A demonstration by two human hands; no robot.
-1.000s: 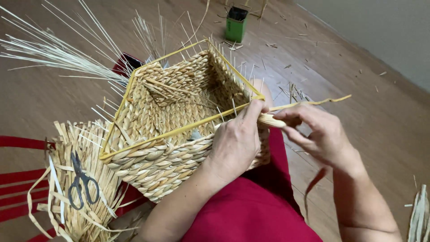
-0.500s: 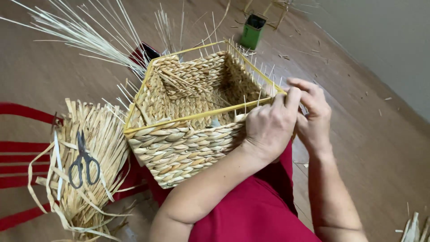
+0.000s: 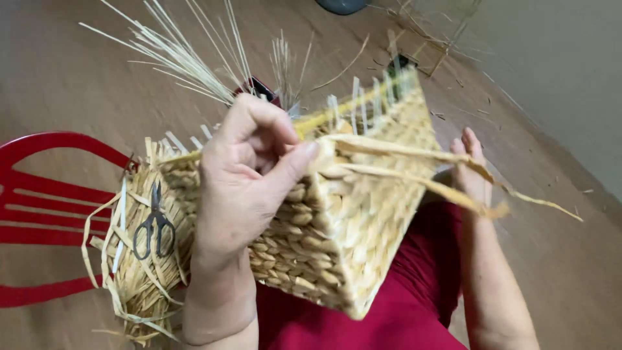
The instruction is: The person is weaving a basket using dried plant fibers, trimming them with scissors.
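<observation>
The basket has tipped up onto its corner; left hand now pinches the rim strand; right hand lies flat behind it, fingers straight.

A person seen from above, with bare forearms and bare left hand and right hand, wearing a plain deep red garment.

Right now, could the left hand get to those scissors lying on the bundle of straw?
Probably yes, but only after letting go. The left hand is gripping the rim of the woven basket. The scissors lie uncovered on the straw bundle just beside that wrist, with nothing lying between them.
</observation>
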